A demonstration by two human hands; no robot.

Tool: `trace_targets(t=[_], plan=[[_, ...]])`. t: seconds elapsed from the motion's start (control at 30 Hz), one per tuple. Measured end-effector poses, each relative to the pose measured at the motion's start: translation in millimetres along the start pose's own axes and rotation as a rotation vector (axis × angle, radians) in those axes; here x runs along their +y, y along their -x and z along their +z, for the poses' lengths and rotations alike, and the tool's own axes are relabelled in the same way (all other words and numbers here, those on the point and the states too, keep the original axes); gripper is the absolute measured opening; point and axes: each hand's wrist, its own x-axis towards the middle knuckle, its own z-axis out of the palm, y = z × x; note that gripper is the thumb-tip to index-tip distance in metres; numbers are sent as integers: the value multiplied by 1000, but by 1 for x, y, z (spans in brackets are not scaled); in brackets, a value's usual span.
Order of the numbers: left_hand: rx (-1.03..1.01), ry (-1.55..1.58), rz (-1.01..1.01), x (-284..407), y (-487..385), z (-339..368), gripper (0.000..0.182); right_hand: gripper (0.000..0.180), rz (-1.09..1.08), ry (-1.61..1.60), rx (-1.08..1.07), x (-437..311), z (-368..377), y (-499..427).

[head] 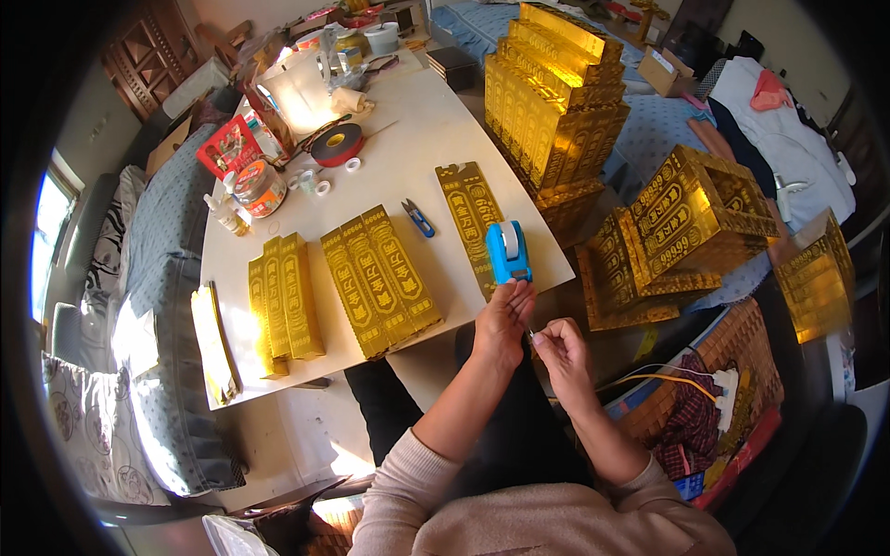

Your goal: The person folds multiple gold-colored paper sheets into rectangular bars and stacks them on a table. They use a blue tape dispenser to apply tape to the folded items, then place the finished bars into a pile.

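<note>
A blue tape dispenser point(518, 267) with a white roll sits over the near end of a flat gold printed carton point(464, 201) at the table's front edge. My left hand point(502, 323) is palm up against the dispenser's near end, its fingers curled; whether it grips the dispenser is unclear. Just to the right, my right hand point(567, 358) pinches a small pale sliver, perhaps tape, between thumb and fingertip. Blue-handled thread snips point(418, 218) lie left of the carton. Further left are three long gold boxes point(381, 281) side by side and a narrower gold group point(286, 306).
A tall stack of gold boxes point(549, 104) stands beyond the table's right edge, with open gold cartons point(695, 215) nearer. A black tape roll point(336, 144), a jar point(259, 187) and small tape rolls point(322, 187) sit at the back left. A power strip point(725, 399) with cords lies low right.
</note>
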Motion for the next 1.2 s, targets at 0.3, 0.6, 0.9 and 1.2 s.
trace_targets(t=[0.3, 0.6, 0.9, 1.2], plan=[[63, -4, -2, -2, -3, 2, 26, 12, 64, 21, 5, -7, -4, 19], [121, -40, 69, -12, -12, 1, 18, 13, 94, -55, 29, 20, -8, 18], [18, -1, 320, -8, 15, 6, 11, 12, 99, -126, -25, 23, -13, 14], [-3, -22, 948, 60, 67, 3, 9, 16, -61, 95, -330, -35, 23, -31]])
